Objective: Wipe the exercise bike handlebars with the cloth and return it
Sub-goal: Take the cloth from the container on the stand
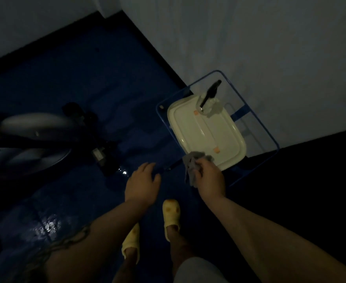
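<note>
The room is dim. My right hand point(209, 176) grips a crumpled grey cloth point(193, 167) at the near corner of a cream tray point(188, 127) that rests on a blue-framed glass stand point(255, 123). My left hand point(142, 185) hovers to the left of it, fingers spread, holding nothing. The exercise bike point(31, 137) is at the far left, blurred and dark; its pale flywheel cover and a pedal show, but I cannot make out the handlebars.
A dark spray bottle point(211, 92) lies on a second crumpled cloth point(213, 108) at the tray's far end. White walls stand behind the stand. The blue floor point(86, 82) is glossy. My feet in yellow slippers point(171, 213) are below my hands.
</note>
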